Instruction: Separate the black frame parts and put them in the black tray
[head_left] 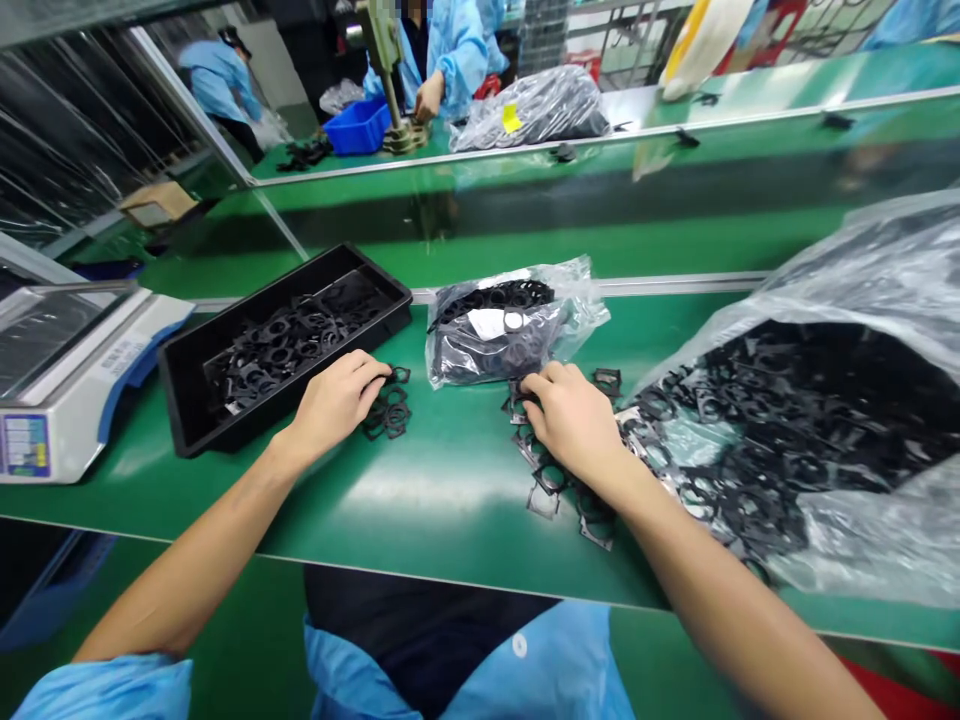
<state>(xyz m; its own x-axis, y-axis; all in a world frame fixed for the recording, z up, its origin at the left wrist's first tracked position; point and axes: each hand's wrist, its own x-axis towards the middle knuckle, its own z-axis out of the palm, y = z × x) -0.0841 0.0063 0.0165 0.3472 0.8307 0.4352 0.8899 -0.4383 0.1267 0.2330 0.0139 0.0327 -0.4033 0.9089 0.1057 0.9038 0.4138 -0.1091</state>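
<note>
My left hand [337, 400] is closed, its fingertips pinching a black plastic ring part [400, 375] just above the green table. Directly below lies a small cluster of similar parts [388, 413]. Over on the right, my right hand [571, 415] has thumb and fingers closed on a black ring part [516, 398] at the edge of a loose spread of parts [551, 478]. That spread runs under my wrist to a large open clear bag [847, 530] full of the same black parts. Palms and some fingers are hidden.
A black tray [180, 400] holding many ring parts stands left, beside a weighing scale [82, 390]. A filled clear bag [495, 350] lies between and beyond my hands. Across a low divider, a co-worker's hand [430, 97] is near a metal press [386, 60] and blue bin [358, 128].
</note>
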